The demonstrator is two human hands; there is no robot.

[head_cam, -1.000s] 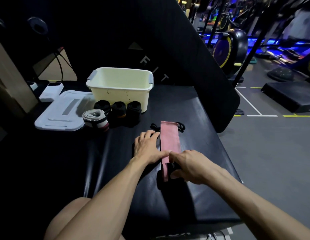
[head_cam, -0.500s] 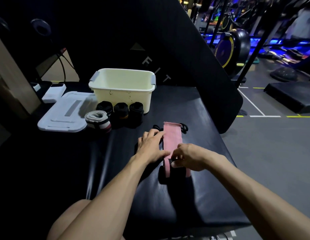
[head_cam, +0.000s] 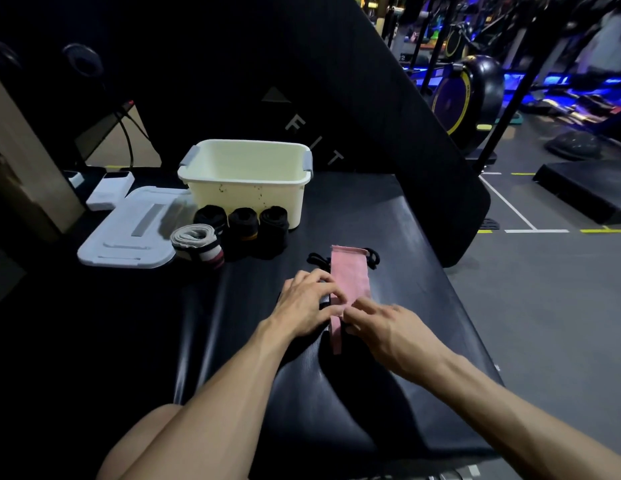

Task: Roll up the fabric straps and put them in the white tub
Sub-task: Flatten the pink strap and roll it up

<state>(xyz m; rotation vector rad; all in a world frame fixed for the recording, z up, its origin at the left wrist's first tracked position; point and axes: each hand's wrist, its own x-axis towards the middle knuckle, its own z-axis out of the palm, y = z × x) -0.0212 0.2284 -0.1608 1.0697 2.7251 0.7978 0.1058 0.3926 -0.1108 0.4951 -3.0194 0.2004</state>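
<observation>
Left hand (head_cam: 307, 304): lies palm down on the black tabletop (head_cam: 388, 220), fingers spread and bent, fingertips touching the left edge of the pink fabric strap (head_cam: 349, 277). The grip is not closed around the strap; the fingers press on it from above. Right hand (head_cam: 388, 327): blurred, placed just right of the strap's near end, fingers pointing left and meeting the strap beside the left fingertips. Whether its grip pinches the fabric or only rests on it cannot be told.

Pink fabric strap: lies flat, running away from the person. Its far end rests over a black cord (head_cam: 371, 256); its near end shows between the two hands as a narrow strip.

Beyond the strap, to the left: three black rolled straps (head_cam: 245, 223) stand in a row touching the front wall of the white tub (head_cam: 246, 188). A grey rolled strap (head_cam: 196, 242) lies just left of them. The white lid (head_cam: 129, 233) lies flat to the left of the tub.
</observation>
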